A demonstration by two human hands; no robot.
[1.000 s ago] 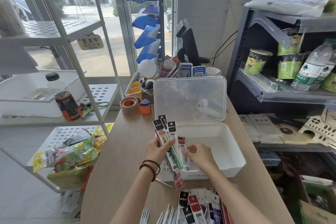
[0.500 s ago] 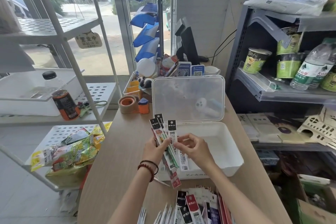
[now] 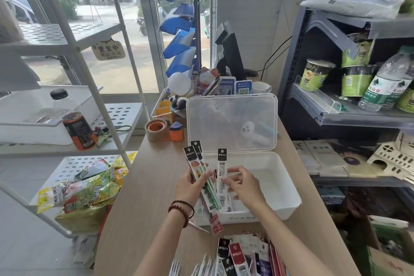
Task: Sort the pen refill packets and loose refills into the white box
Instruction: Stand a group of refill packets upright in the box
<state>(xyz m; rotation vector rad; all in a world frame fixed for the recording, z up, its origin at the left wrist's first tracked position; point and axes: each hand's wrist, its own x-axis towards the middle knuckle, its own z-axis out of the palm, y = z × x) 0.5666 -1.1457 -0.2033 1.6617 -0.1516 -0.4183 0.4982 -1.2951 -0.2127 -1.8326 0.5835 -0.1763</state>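
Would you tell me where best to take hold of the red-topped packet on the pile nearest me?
Pinch the red-topped packet by its red header, coming from above on the box side. It lies flat atop the pile with the header uncovered and pointing at the box; its lower part runs out of view. The right hand would first have to let go of its packet.
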